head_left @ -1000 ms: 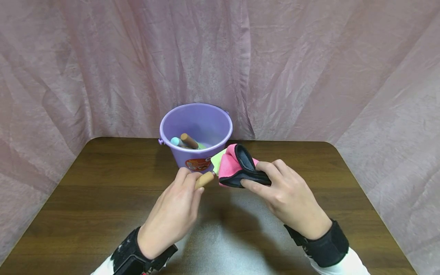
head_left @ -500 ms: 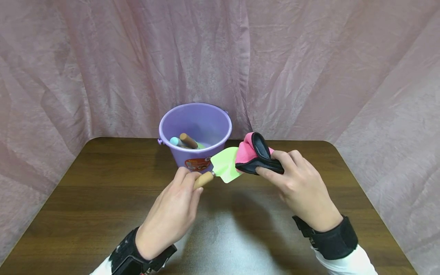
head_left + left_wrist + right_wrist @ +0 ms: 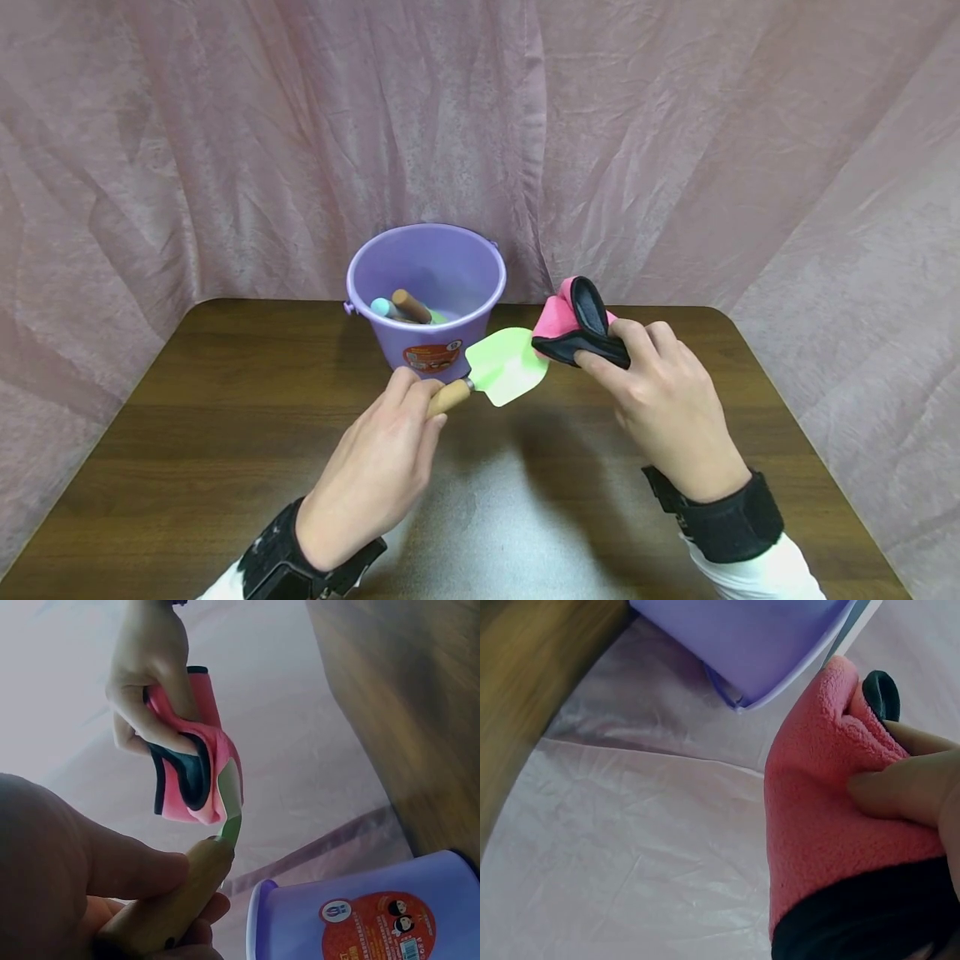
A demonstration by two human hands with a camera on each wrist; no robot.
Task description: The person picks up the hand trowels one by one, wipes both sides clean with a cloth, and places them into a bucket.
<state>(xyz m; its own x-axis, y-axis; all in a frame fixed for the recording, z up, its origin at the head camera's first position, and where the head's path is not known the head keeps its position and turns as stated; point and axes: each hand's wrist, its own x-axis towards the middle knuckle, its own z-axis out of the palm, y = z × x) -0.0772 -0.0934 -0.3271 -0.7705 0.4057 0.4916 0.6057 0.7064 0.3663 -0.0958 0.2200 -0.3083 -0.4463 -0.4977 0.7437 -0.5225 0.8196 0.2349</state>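
My left hand (image 3: 375, 467) grips the wooden handle (image 3: 176, 900) of a small trowel, whose light green blade (image 3: 507, 365) points to the right above the table. In my right hand (image 3: 667, 408) is a bunched pink cloth with black edging (image 3: 573, 321), pinched between thumb and fingers. The cloth sits at the blade's far tip; whether they touch I cannot tell. In the right wrist view the cloth's fluffy pink side (image 3: 825, 802) faces the camera, and only a sliver of the blade shows behind it.
Behind the trowel a purple bucket (image 3: 427, 275) with a red label stands at the table's back edge. Inside it lie tools with a brown handle (image 3: 411, 306) and a light blue handle (image 3: 384, 308). A pink curtain (image 3: 480, 125) hangs behind the brown wooden table (image 3: 225, 417).
My right hand and the cloth have moved right and away from me along the blade, uncovering it. My left hand has stayed nearly still with the trowel.
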